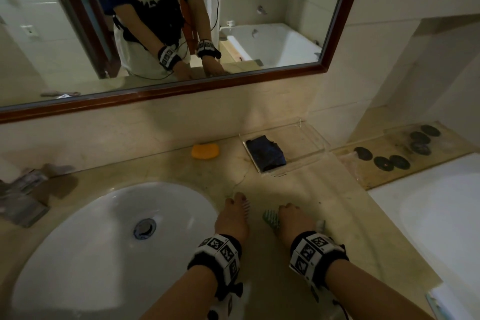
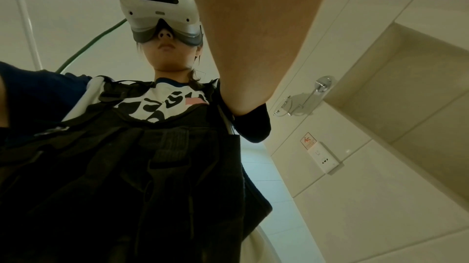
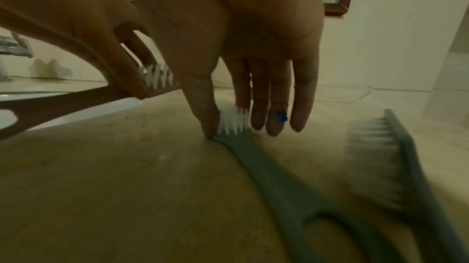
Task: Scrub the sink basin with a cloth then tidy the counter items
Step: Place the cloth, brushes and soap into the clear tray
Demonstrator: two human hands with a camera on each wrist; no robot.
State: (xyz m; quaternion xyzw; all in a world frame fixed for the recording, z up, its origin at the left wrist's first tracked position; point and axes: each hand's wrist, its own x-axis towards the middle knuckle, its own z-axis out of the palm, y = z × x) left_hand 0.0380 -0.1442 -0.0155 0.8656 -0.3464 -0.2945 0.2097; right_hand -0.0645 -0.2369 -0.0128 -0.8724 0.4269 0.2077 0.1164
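The white sink basin (image 1: 78, 215) sits at the left of the beige counter. A dark blue cloth (image 1: 266, 154) lies in a clear tray (image 1: 309, 138) at the back right. Right of the basin, my left hand (image 1: 235, 205) pinches a brown toothbrush (image 3: 76, 102) near its white bristles and holds it off the counter. My right hand (image 1: 288, 212) pinches the head of a green toothbrush (image 3: 276, 175) between thumb and fingertips (image 3: 210, 126); that brush lies flat on the counter. A grey-green comb (image 3: 398, 157) lies beside the right hand. The left wrist view shows only my arm and body.
An orange soap bar (image 1: 205, 151) lies against the back wall. The chrome faucet (image 1: 23, 189) stands at the basin's left. A white bathtub (image 1: 428, 215) adjoins the counter on the right, with dark discs (image 1: 394, 161) on a wooden ledge behind it. A framed mirror (image 1: 233, 86) hangs above.
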